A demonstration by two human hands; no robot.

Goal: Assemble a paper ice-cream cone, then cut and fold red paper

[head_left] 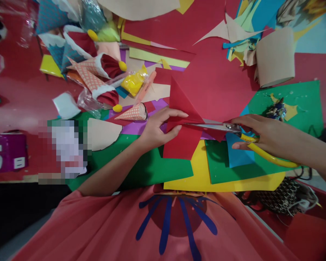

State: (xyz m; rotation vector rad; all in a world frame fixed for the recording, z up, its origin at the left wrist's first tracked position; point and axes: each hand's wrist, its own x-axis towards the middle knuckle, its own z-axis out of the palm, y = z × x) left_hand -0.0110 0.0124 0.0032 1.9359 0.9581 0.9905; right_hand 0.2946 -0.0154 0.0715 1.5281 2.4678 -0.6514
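My left hand (pixel 163 127) pinches a piece of red paper (pixel 182 143) between thumb and fingers. The paper is creased, with a pointed flap standing up on its far side. My right hand (pixel 250 130) grips scissors (pixel 220 126) with yellow handles. Their blades point left and lie at the red paper's right side, close to my left fingertips. A blue paper piece (pixel 240 152) lies under my right hand. Beside my left hand is a small cone (pixel 133 113) with an orange checked pattern.
Larger checked cones (pixel 88 72) with red and white tops lie at the back left, near a yellow packet (pixel 134 81). A beige paper roll (pixel 275 58) stands at the right among scraps. Green sheets (pixel 141 163) and a yellow sheet (pixel 184 181) line the near edge.
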